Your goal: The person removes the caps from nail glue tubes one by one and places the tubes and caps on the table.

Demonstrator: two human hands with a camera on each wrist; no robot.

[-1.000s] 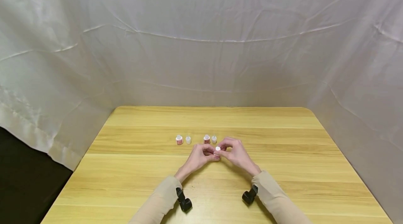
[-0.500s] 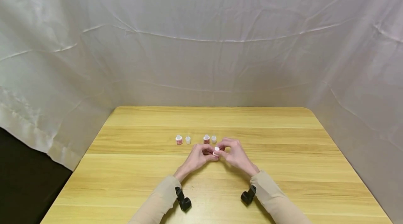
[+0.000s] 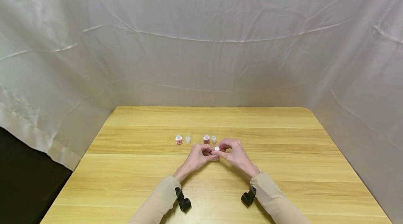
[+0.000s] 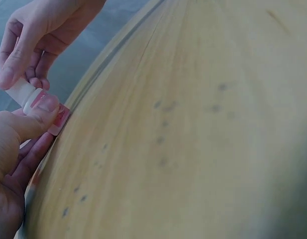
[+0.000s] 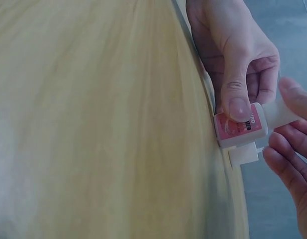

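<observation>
My left hand [image 3: 199, 158] grips a small white bottle [image 5: 238, 128] with a pink label, thumb across the label in the right wrist view. On the bottle's top sits a white cap [image 5: 277, 114], pinched by my right hand [image 3: 237, 154] between thumb and fingers. The left wrist view shows the same bottle [image 4: 61, 119] lying tilted, its lower body partly covered by the left thumb. Just beyond the hands stand an uncapped bottle [image 3: 206, 139] and a loose white cap [image 3: 213, 140] with a thin pin pointing up.
Farther left on the wooden table [image 3: 151, 168] stand another uncapped bottle [image 3: 179, 140] with a pink label and its separate white cap [image 3: 188, 140]. A pale grey curtain [image 3: 207, 59] hangs behind the table and along both sides.
Both hands have drifted very slightly left with the bottle. The right thumb and fingers have shifted a little around the cap. The standing bottles and loose caps have stayed put.
</observation>
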